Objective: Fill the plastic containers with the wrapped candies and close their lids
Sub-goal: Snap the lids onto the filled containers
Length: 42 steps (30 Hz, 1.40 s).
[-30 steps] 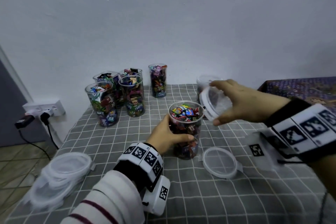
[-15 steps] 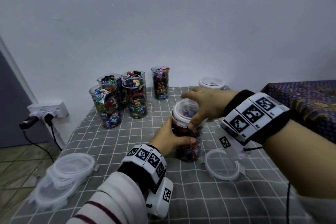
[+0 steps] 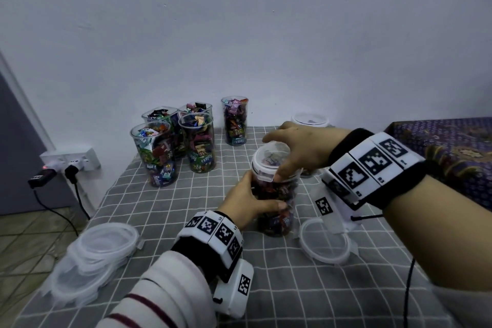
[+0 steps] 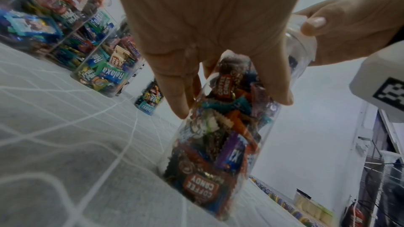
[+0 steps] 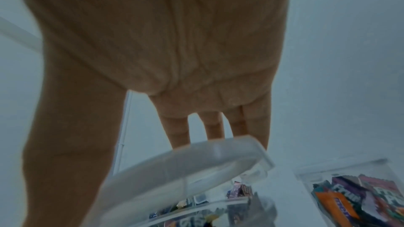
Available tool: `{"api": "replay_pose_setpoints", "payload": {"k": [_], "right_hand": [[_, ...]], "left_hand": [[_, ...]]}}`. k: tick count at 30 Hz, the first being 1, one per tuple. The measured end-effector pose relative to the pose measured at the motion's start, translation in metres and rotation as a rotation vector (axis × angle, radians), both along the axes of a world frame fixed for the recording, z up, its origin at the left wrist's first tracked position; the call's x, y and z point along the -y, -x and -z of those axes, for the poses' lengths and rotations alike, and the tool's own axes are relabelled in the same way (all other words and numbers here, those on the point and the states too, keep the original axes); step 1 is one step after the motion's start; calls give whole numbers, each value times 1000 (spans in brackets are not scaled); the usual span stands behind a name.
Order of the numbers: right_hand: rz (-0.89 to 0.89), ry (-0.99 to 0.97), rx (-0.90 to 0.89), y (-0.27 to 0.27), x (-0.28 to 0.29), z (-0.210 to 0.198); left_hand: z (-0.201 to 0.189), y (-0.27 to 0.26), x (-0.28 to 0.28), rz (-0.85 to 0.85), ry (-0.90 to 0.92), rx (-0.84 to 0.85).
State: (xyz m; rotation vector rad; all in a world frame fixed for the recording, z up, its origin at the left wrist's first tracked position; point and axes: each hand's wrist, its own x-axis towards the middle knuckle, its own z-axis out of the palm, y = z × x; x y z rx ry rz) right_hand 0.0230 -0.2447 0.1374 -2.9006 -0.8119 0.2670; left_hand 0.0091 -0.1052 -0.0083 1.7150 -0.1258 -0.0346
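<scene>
A clear plastic container [image 3: 277, 217] full of wrapped candies stands at the middle of the checked tablecloth. My left hand [image 3: 249, 201] grips its side, thumb in front. A clear lid [image 3: 269, 160] sits tilted on its mouth, and my right hand [image 3: 295, 152] holds that lid from above, thumb on the near rim and fingers over the far rim. The left wrist view shows my left hand [image 4: 218, 68] curled round the container [image 4: 216, 153]. Seen from the right wrist, the lid [image 5: 186, 167] lies under my right hand [image 5: 196, 127].
Several open candy-filled containers [image 3: 197, 144] stand at the back left. A lidded container [image 3: 310, 121] stands behind my right hand. One loose lid [image 3: 323, 243] lies right of the held container; a stack of lids [image 3: 93, 255] sits at the table's left edge. A power strip [image 3: 72, 162] hangs off the left.
My right hand brought the lid from the air at the right down onto the container's mouth. My left hand has kept its hold on the container.
</scene>
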Motion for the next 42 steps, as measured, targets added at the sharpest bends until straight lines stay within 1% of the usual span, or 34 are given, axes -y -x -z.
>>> {"api": "replay_pose_setpoints", "payload": {"k": [8, 12, 17, 21, 24, 27, 30, 34, 42], "right_hand": [[-13, -38, 23, 4, 1, 0], [-27, 65, 31, 3, -4, 7], [-6, 55, 0, 0, 0, 12], [-9, -15, -28, -1, 6, 21], [28, -161, -71, -2, 11, 28], [66, -308, -21, 0, 9, 44], [91, -400, 11, 2, 7, 56], [116, -446, 55, 2, 6, 60], [153, -454, 112, 3, 3, 65]], "left_hand": [[3, -1, -2, -9, -42, 7], [3, -1, -2, -7, -48, 16], [2, 0, -2, 3, -79, 18], [2, 1, -2, 1, -61, 24], [3, 1, -2, 15, -58, 35], [3, 1, -2, 7, -68, 30], [3, 1, -1, -6, -54, 32], [3, -1, -1, -5, -30, 18], [3, -4, -3, -8, 3, -7]]}}
